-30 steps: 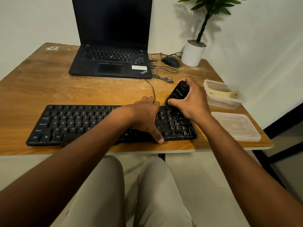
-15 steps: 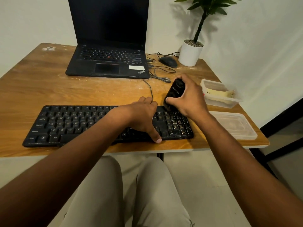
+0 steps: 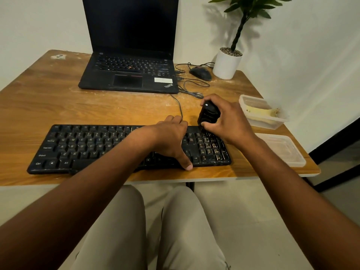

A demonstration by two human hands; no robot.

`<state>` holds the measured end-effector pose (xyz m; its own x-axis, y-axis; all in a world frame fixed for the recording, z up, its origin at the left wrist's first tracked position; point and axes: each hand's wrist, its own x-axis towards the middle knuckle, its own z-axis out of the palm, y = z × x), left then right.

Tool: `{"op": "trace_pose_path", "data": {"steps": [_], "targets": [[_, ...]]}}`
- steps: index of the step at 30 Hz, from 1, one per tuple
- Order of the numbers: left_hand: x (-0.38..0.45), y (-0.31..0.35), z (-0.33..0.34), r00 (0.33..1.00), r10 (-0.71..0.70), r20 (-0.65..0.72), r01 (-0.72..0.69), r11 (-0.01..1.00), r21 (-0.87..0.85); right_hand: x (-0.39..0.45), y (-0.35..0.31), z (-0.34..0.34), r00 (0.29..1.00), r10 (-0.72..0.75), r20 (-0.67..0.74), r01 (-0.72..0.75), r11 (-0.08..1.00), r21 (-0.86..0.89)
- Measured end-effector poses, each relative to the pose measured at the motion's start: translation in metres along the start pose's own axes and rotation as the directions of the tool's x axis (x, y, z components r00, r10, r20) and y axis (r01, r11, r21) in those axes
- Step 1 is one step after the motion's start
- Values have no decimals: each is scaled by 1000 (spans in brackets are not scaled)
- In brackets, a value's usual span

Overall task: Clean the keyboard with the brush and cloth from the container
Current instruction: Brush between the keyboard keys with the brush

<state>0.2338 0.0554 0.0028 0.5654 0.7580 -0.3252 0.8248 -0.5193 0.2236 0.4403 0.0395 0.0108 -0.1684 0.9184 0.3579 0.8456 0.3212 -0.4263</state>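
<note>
Right hand (image 3: 227,121) grips the black brush (image 3: 208,113), fingers curled round its far side, thumb across the near lower edge. Brush is tilted, lower end down at the far right corner of the keyboard (image 3: 87,147), around the top of the numpad. Bristles hidden under the thumb, so contact with the keys can't be confirmed.

Left hand (image 3: 171,141) lies flat on the keyboard, just left of the brush. Fingers together and fairly straight, tips reaching over the back edge beside the keyboard cable (image 3: 180,108). Thumb spread out toward the near edge, tip on the front rim below the arrow keys. It presses, pinches nothing.

Keyboard sits along the near edge of the wooden table (image 3: 39,106), most of it stretching left of the left hand's fingers. Numpad keys look dusty, pale specks on them.

Right of the right-hand knuckles: clear plastic container (image 3: 272,124), open, yellowish cloth (image 3: 261,112) inside, one end lying over the far right rim. Its lid (image 3: 282,151) lies flat on the table nearer the person, beside the right wrist, apart from the container.

Beyond the fingertips of both hands: open laptop (image 3: 128,75), screen dark; black mouse (image 3: 200,73) with a coil of cables (image 3: 192,86) next to it; potted plant in a white pot (image 3: 227,64) at the far right corner, just beside the mouse.
</note>
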Motion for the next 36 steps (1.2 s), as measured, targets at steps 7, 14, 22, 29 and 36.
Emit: {"op": "trace_pose_path", "data": {"steps": [7, 14, 22, 29, 36], "targets": [[1, -2, 1, 1000, 14, -2, -14, 1000, -8, -21, 4, -30, 987, 13, 161, -24, 997, 70], [0, -1, 2, 1000, 6, -1, -6, 1000, 7, 15, 9, -22, 998, 45, 45, -52, 986, 157], [0, -1, 2, 1000, 16, -1, -16, 1000, 0, -9, 12, -29, 973, -5, 229, -35, 984, 174], [-1, 0, 2, 1000, 6, 2, -6, 1000, 5, 18, 20, -31, 997, 42, 71, -54, 985, 165], [-1, -1, 2, 1000, 12, 3, -12, 1000, 12, -6, 20, -27, 982, 11, 186, -37, 990, 137]]}}
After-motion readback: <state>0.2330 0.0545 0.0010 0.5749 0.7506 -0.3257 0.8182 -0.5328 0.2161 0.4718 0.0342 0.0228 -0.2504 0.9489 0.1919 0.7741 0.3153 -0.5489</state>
